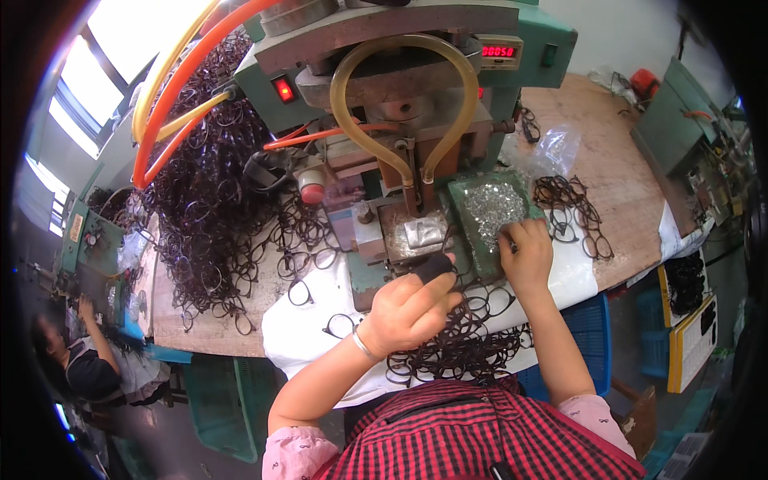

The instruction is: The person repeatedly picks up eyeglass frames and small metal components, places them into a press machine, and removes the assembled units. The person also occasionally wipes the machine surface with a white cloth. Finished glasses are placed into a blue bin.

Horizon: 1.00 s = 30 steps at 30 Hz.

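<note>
My left hand is closed just in front of the machine's metal work block, a black cover on one finger. Whatever its fingers hold is hidden; dark eyeglass frames lie close beside and below it. My right hand is pinched at the right edge of a green tray that holds a heap of small shiny metal parts. Something thin and dark shows at its fingertips, too small to name. Between my forearms, a pile of dark eyeglass frames lies on white sheeting.
The green press machine has a looped yellowish tube and orange hoses. A big heap of dark frames rises at left; more frames lie right of the tray. Blue crate stands below the table. Another person works far left.
</note>
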### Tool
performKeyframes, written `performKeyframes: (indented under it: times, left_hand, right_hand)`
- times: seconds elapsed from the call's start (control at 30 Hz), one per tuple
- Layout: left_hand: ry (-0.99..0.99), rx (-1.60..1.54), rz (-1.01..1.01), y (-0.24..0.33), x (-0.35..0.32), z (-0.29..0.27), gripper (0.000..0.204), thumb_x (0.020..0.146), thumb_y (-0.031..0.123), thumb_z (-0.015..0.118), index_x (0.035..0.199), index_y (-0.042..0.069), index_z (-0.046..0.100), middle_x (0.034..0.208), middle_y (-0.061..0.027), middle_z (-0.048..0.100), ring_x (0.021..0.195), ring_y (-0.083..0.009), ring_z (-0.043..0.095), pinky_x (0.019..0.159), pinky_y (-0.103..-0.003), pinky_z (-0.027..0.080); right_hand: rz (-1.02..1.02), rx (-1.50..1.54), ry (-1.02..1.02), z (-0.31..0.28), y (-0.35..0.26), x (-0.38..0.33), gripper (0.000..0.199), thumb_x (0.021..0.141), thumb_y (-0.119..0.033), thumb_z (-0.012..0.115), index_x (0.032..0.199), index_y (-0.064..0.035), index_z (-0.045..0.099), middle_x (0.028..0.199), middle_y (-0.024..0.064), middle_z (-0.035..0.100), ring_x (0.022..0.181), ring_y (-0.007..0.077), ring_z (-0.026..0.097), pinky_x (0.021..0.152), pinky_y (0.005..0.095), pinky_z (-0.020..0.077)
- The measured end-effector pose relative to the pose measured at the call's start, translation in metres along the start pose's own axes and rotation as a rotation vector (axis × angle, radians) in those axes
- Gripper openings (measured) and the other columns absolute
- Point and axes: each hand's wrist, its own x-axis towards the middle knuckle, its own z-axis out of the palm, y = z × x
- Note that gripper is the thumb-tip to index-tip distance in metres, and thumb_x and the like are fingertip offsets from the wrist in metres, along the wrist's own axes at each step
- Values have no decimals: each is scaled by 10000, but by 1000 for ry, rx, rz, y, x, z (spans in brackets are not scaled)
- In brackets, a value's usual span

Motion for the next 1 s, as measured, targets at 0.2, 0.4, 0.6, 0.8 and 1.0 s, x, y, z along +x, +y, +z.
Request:
performKeyframes:
  times: [0.2, 0.4, 0.6, 0.8, 1.0]
  left_hand:
    - [52, 79, 46, -1, 8, -12, 228, 779, 75, 767, 830, -20, 567, 972, -136, 655, 889, -319, 692, 860, -528, 590]
    - [75, 63, 6, 1, 10, 1, 300, 742, 40, 763, 793, 28, 468, 906, -139, 626, 721, -238, 581, 819, -502, 621]
    - [61, 88, 78, -4, 7, 0, 308, 775, 42, 762, 813, 16, 457, 942, -137, 637, 731, -253, 603, 752, -488, 636]
    - [133, 4, -38, 7, -5, 6, 291, 756, 49, 767, 909, 22, 522, 976, -129, 627, 742, -242, 591, 852, -498, 594]
    - [210, 510, -621, 4, -65, -82, 234, 770, 4, 709, 991, 81, 697, 1118, -117, 660, 1061, -309, 608, 963, -443, 441]
  right_hand:
    - [70, 131, 27, -8, 5, 28, 86, 744, -77, 731, 803, -58, 670, 828, 99, 611, 861, 320, 579, 752, 419, 463]
    - [253, 326, -51, -6, 13, 33, 89, 823, -89, 713, 887, -28, 705, 887, 113, 687, 844, 278, 644, 758, 355, 495]
    - [339, 543, -75, 1, 37, 28, 125, 898, -60, 666, 996, 14, 689, 868, 31, 684, 800, 105, 608, 751, 235, 475]
    - [389, 619, -188, -14, 3, 34, 119, 848, -34, 696, 960, 5, 698, 858, 44, 689, 800, 106, 614, 751, 243, 485]
    - [426, 642, -201, -23, 14, 13, 106, 837, -22, 705, 940, 0, 691, 875, 33, 681, 820, 108, 605, 760, 239, 468]
